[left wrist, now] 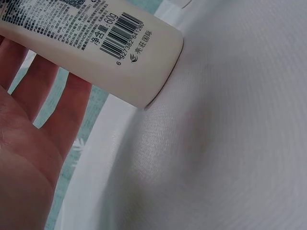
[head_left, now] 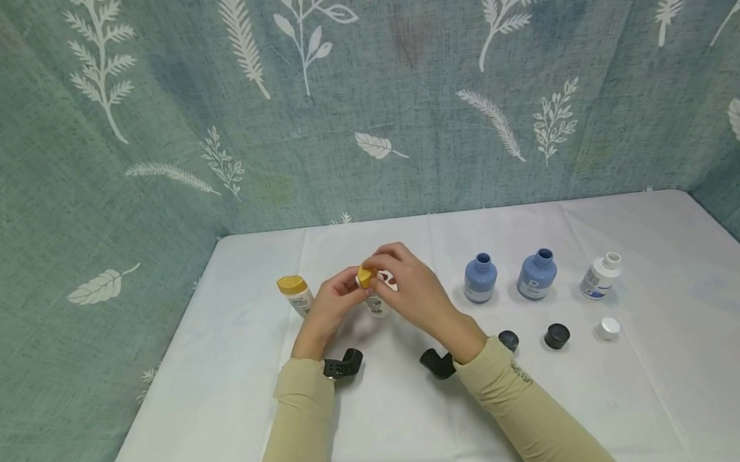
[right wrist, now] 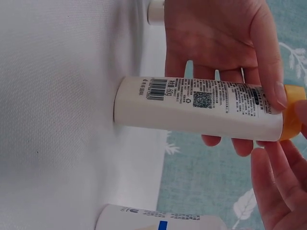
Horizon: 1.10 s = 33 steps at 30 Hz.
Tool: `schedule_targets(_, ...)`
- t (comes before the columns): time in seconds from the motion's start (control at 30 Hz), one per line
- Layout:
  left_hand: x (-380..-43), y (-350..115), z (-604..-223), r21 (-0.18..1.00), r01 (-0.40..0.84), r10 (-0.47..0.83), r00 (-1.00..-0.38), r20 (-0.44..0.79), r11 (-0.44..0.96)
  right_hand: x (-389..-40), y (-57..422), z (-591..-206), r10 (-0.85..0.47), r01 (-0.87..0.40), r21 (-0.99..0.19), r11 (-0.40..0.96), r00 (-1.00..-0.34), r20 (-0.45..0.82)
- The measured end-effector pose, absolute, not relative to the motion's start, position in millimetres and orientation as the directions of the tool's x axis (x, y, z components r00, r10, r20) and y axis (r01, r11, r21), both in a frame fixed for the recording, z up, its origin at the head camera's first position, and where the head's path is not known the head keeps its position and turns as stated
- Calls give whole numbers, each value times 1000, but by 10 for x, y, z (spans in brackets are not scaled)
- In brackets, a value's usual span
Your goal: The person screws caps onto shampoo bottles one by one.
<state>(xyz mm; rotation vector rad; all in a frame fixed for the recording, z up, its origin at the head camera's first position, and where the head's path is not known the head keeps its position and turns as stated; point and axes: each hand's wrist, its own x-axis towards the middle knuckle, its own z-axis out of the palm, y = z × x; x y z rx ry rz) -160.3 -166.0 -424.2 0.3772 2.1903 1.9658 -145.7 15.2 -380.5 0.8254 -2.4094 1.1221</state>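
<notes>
A white flat bottle (head_left: 377, 306) with a yellow cap (head_left: 364, 276) stands upright on the table between both hands. My left hand (head_left: 331, 302) holds its upper body, thumb (right wrist: 273, 76) on the printed face and fingers behind. The thumb and fingers of my right hand (head_left: 415, 292) pinch the yellow cap, which sits on the bottle top. In the left wrist view the bottle's lower end (left wrist: 139, 62) shows a barcode, and its base meets the cloth. A second yellow-capped white bottle (head_left: 298, 297) stands left of my left hand.
To the right stand two uncapped blue bottles (head_left: 480, 281) and an uncapped white bottle (head_left: 600, 277). Before them lie two black caps (head_left: 557, 336) and a white cap (head_left: 608, 328). In the right wrist view another white bottle (right wrist: 139, 221) appears at the bottom edge. Leaf-patterned green fabric (head_left: 369, 118) hangs behind.
</notes>
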Motion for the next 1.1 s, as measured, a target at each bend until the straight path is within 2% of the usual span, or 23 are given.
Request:
schedule_targets(0.4,-1628,-1650,-4242,991,72,310,-950,34,110,-1465,159,-3797,-352,-619,-583,527,-783,513)
schedule_targets(0.73,-1490,-1611,-4054,989,58,319,-948,11,137,-1442,158,-3810,-334,-592,-602,536,-804,492)
schedule_targets(1.1,-1467,-1621,-4035,985,58,314,-949,5,160,-1435,154,-3809,-346,-586,-605,538,-809,476)
